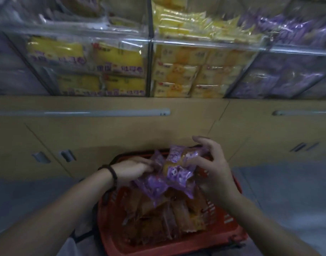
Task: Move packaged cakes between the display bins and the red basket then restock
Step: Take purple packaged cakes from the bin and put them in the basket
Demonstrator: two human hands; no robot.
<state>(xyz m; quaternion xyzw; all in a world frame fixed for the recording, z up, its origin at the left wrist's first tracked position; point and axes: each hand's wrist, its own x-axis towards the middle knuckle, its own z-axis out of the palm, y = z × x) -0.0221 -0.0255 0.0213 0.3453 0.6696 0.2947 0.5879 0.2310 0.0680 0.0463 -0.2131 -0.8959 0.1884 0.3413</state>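
several clear bins [204, 42] above cabinet [121, 130], red basket [158, 244] w/ cakes [177, 215] below

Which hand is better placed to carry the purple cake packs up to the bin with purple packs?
The right hand, probably. Both hands grip the purple cake packs over the red basket, but the purple-pack bin stands at the upper right, on that hand's side; the left hand would need to cross.

Bunched purple-wrapped cakes [174, 169] over red basket [177, 244], clear display bins [204, 42] stocked above
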